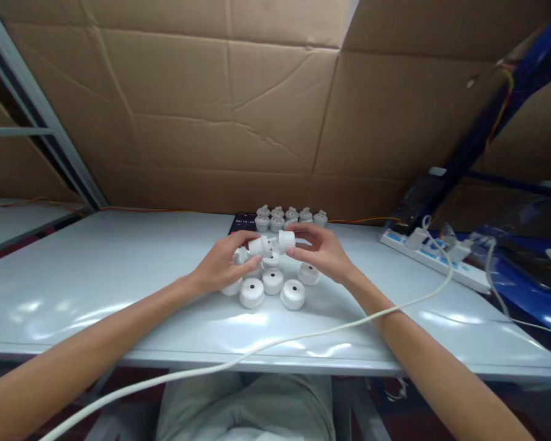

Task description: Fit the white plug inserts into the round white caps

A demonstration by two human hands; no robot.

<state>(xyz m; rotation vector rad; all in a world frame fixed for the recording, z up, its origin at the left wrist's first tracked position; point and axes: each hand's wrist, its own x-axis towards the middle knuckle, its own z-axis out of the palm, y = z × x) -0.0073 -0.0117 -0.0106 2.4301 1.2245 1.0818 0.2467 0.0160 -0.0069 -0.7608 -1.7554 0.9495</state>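
Over the middle of the table, my left hand [221,263] grips a white cylindrical plastic part [259,247] between thumb and fingers. My right hand [325,252] pinches a second white cylindrical part [286,241]. The two parts face each other end to end, close together; whether they touch I cannot tell. Below and around my hands lie several white round caps, each with a dark dot in its centre, such as the front cap [251,293] and another cap [292,294]. Some are partly covered by my left hand.
Several white parts with small protruding tops [277,222] stand in rows at the back, beside a black phone [243,222] showing a timer. A white power strip [471,277] with plugs lies at right. A white cable [321,331] crosses before the table and over my right forearm.
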